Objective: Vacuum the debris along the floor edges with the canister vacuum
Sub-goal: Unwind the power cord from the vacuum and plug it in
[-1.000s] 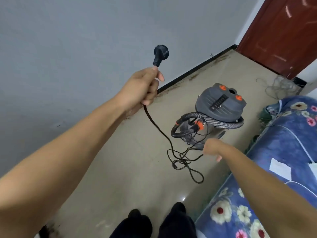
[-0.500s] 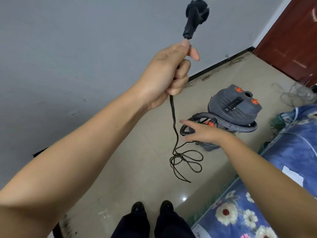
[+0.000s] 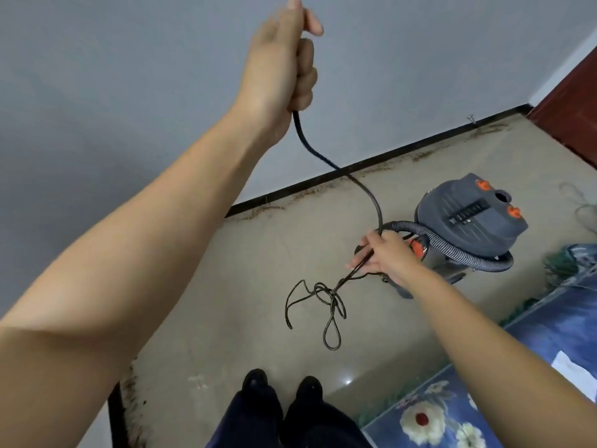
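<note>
A person is untangling a vacuum's power cord before cleaning the floor edges.

The left hand [image 3: 284,56] is gripping the cord [image 3: 371,198] in a closed fist, raised high; the right hand [image 3: 382,253] is pinching the same cord lower down, just beside the canister vacuum [image 3: 471,218]. Below that pinch, a knot [image 3: 332,295] is dangling in loops. Pulling harder would likely tighten it or tug the vacuum over. The plug is cut off above the fist. Debris [image 3: 371,169] is lying along the baseboard beyond.
</note>
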Available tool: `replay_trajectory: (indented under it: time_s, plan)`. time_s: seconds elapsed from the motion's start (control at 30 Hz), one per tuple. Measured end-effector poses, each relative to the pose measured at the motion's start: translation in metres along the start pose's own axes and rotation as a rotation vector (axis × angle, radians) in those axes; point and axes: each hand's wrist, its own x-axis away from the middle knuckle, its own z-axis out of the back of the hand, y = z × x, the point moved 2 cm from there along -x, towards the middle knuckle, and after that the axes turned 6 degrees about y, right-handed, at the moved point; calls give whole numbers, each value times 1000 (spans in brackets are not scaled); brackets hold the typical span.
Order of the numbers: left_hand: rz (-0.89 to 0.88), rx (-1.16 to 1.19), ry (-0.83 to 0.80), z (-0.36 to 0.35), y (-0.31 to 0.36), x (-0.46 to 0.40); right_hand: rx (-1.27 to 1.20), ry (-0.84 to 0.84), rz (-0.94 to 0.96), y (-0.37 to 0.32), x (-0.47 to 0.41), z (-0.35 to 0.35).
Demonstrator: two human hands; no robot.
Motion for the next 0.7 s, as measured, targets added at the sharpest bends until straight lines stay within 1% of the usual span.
replay_trajectory:
  time_s: [0.07,0.1,0.13,0.2,0.23,0.27,0.3,0.33,0.37,0.4,0.43,0.47,0.5,0.53,0.57,0.6,0.67,0.7]
  plan:
    - [65,-89,-2,-1,-30,9,-431,95,-12,-28,1,15]
    - [103,-133,-7,-2,-46,15,-558,78,-57,-33,5,14]
    - [143,-173,-16,-4,-59,22,-538,35,-128,-33,10,7]
    - [208,-203,-40,-6,-80,33,-254,-111,-252,-28,29,-9]
    - [220,-193,-47,-5,-85,35,-154,-147,-255,-30,35,-11]
    - [217,-178,-46,-3,-86,36,-129,-157,-207,-39,37,-8]
    - [212,-160,-38,0,-85,35,-176,-145,-123,-52,37,-1]
    - [207,-138,-30,3,-83,34,-282,-140,-30,-67,37,11]
    - [199,-115,-24,5,-80,32,-429,-150,27,-81,37,22]
    - [191,-95,-16,7,-77,31,-544,-164,43,-86,37,27]
    - [182,-83,-9,6,-75,29,-522,-151,17,-81,37,27]
    - [178,-82,-12,5,-74,29,-308,-108,-38,-65,38,22]
    - [180,-89,-24,3,-74,29,13,-110,-104,-44,43,13]
    - [181,-96,-39,1,-74,31,271,-172,-157,-25,48,4]
    - [177,-100,-55,0,-75,32,399,-247,-197,-13,54,-3]
    - [170,-103,-66,0,-76,34,411,-274,-208,-8,54,-7]
    - [169,-125,-65,3,-79,36,392,-230,-127,-14,44,-1]
    - [173,-138,-57,4,-79,37,415,-234,-97,-21,41,4]
